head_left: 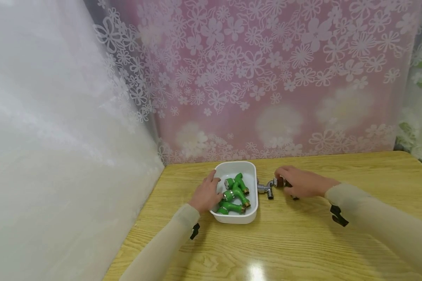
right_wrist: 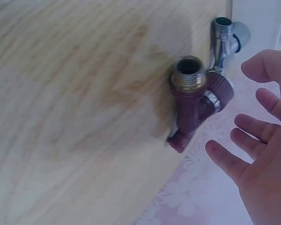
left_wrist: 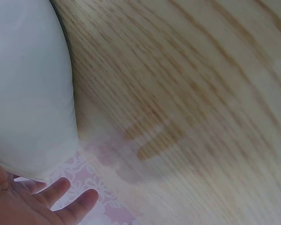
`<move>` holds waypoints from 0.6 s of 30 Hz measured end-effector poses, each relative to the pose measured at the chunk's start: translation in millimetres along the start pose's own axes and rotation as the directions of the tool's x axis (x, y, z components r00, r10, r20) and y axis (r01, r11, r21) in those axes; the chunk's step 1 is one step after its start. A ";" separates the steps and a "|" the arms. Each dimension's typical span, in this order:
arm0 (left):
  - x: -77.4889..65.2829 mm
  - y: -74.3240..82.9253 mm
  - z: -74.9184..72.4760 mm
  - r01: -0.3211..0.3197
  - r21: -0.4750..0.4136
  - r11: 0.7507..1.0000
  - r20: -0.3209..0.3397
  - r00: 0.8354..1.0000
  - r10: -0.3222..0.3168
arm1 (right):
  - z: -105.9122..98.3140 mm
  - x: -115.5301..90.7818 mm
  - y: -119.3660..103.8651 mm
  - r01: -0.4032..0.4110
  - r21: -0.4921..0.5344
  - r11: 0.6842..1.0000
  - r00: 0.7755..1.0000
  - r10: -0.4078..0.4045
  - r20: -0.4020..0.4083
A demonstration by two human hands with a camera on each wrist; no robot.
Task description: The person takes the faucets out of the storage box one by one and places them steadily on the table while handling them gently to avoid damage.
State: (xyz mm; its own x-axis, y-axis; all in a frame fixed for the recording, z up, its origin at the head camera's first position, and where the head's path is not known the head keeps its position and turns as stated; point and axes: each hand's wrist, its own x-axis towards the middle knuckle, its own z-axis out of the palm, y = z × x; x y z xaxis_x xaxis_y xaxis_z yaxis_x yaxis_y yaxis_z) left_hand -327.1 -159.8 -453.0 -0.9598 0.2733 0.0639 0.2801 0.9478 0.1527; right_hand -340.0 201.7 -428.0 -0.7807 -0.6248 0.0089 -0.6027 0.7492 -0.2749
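Note:
A white rectangular tub (head_left: 236,219) holds several green taps (head_left: 237,190) with brass threaded ends. Over its left rim lies my left hand (head_left: 205,195), fingers relaxed and spread; the left wrist view shows these fingers (left_wrist: 77,206) beside the tub's outer wall (left_wrist: 30,93). To the right of the tub, a dark red tap (right_wrist: 189,105) is on the table, its threaded mouth toward the right wrist camera. My right hand (head_left: 302,181) is right at this tap, partly covering it in the head view, with fingers loosely bent and apart. Between tub and red tap sits a chrome tap (head_left: 265,188).
The wooden table (head_left: 302,242) ends at the back against a pink flowered curtain (head_left: 267,78). A pale white sheet (head_left: 56,136) hangs along its left side. The chrome tap is close against the tub's right wall.

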 end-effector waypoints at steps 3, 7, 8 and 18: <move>0.0 0.0 0.0 0.000 -0.001 1.000 0.000 1.000 0.000 | -4.6 2.0 -4.4 0.014 -0.012 1.000 1.000 -0.014 -0.005; -0.4 -0.4 -0.1 -0.003 -0.002 1.000 -0.004 1.000 0.003 | -11.8 6.5 -11.9 0.027 -0.018 0.999 1.000 -0.027 -0.005; -0.4 -0.6 0.0 -0.004 0.000 1.000 -0.004 1.000 0.004 | -13.7 8.4 -14.0 0.029 -0.022 0.999 1.000 -0.029 -0.007; -0.4 -0.6 -1.5 -0.001 -0.003 1.000 0.002 1.000 0.001 | -25.3 28.8 -34.6 0.074 -0.071 0.995 0.997 -0.073 0.015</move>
State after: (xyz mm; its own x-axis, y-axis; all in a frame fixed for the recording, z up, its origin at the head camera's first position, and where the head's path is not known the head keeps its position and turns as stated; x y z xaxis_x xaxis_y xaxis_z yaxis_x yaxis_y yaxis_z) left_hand -326.9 -160.7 -451.7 -0.9597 0.2742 0.0619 0.2807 0.9471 0.1555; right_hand -345.8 163.4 -393.9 -0.7322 -0.6809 0.0147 -0.6688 0.7148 -0.2043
